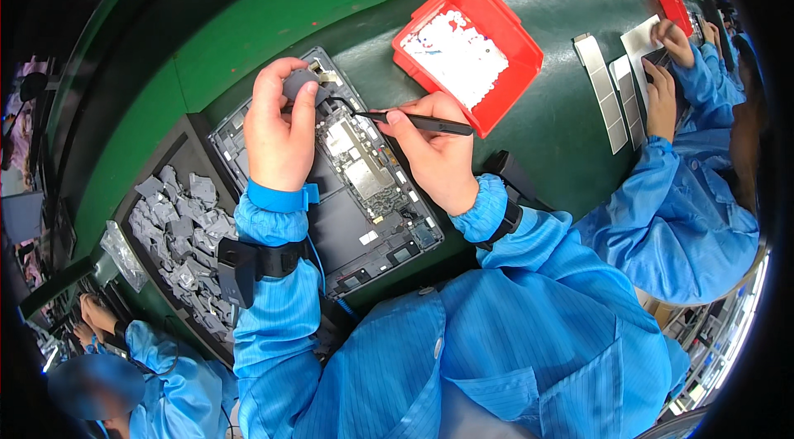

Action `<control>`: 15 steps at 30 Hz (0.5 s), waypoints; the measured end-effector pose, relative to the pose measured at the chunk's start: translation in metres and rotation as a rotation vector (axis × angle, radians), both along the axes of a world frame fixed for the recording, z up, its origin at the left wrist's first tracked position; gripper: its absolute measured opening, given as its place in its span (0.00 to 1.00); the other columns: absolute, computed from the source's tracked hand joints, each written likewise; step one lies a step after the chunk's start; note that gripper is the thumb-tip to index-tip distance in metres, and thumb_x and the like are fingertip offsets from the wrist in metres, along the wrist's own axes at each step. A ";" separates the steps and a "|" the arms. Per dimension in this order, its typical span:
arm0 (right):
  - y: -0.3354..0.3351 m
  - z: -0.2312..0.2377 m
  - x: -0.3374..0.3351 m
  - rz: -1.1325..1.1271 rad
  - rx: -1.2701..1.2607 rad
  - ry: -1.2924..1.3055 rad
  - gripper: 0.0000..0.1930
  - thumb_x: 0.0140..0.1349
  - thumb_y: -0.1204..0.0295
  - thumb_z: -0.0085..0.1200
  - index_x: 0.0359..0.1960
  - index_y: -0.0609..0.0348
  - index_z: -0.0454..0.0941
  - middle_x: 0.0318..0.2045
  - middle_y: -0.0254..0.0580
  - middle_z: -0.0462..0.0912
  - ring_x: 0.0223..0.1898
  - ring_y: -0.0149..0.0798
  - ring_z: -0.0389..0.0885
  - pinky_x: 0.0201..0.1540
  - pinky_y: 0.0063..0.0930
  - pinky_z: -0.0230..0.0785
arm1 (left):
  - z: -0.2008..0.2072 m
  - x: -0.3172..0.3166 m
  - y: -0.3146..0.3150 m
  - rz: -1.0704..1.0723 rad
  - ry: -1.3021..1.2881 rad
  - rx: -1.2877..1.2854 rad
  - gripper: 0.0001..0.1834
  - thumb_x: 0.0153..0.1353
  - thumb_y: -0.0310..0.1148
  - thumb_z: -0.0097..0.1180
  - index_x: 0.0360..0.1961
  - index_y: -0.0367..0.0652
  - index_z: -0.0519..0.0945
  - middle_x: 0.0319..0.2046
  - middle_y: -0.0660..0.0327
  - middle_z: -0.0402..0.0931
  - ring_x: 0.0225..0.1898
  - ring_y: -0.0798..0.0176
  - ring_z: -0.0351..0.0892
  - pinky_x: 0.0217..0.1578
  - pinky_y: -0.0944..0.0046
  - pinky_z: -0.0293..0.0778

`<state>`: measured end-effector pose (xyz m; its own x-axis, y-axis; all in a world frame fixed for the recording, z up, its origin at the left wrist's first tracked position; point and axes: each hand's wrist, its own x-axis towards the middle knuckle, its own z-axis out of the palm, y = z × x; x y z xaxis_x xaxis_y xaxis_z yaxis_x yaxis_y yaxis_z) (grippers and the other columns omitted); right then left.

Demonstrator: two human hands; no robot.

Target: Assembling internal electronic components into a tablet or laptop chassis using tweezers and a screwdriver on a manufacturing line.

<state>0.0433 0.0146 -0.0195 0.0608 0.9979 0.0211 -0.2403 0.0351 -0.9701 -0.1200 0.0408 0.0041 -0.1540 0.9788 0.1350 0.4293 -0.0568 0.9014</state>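
Observation:
An opened laptop base (pixel 331 220) lies on the green bench in front of me, its circuit board (pixel 364 170) bare. Between the thumb and fingers of my left hand (pixel 279 129) is a small grey part (pixel 302 85), held over the far end of the base. A thin black cable (pixel 341 101) runs from beside that part. My right hand (pixel 434 150) grips black tweezers (pixel 434 124), whose tips meet the cable's end area near the board. Whether the tips pinch the cable is too small to tell.
Left of the base stands a dark tray (pixel 182 150) heaped with small grey parts (pixel 186 232). A red bin (pixel 517 67) of small white pieces sits beyond my right hand. A clear plastic bag (pixel 124 255) lies left of the tray. Co-workers sit on both sides; light panels (pixel 602 92) lie at right.

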 end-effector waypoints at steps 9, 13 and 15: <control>0.000 0.000 0.001 0.001 0.020 -0.038 0.06 0.56 0.80 0.56 0.26 0.64 0.70 0.24 0.33 0.74 0.25 0.19 0.71 0.25 0.15 0.67 | 0.001 -0.001 0.000 -0.001 0.025 -0.016 0.12 0.61 0.24 0.50 0.46 0.41 0.70 0.31 0.66 0.73 0.28 0.77 0.72 0.27 0.77 0.68; 0.000 -0.001 0.000 -0.004 -0.002 -0.041 0.06 0.56 0.79 0.56 0.26 0.64 0.71 0.23 0.32 0.73 0.24 0.19 0.70 0.25 0.14 0.65 | -0.001 -0.002 0.001 0.004 0.030 -0.010 0.12 0.61 0.24 0.50 0.46 0.42 0.70 0.31 0.66 0.73 0.26 0.78 0.71 0.25 0.78 0.67; 0.000 -0.002 0.000 -0.002 0.001 -0.035 0.06 0.56 0.79 0.56 0.26 0.64 0.71 0.23 0.32 0.73 0.24 0.19 0.70 0.24 0.14 0.65 | -0.001 -0.002 0.001 0.008 0.026 -0.021 0.12 0.61 0.24 0.50 0.46 0.42 0.70 0.30 0.66 0.73 0.26 0.78 0.70 0.25 0.78 0.66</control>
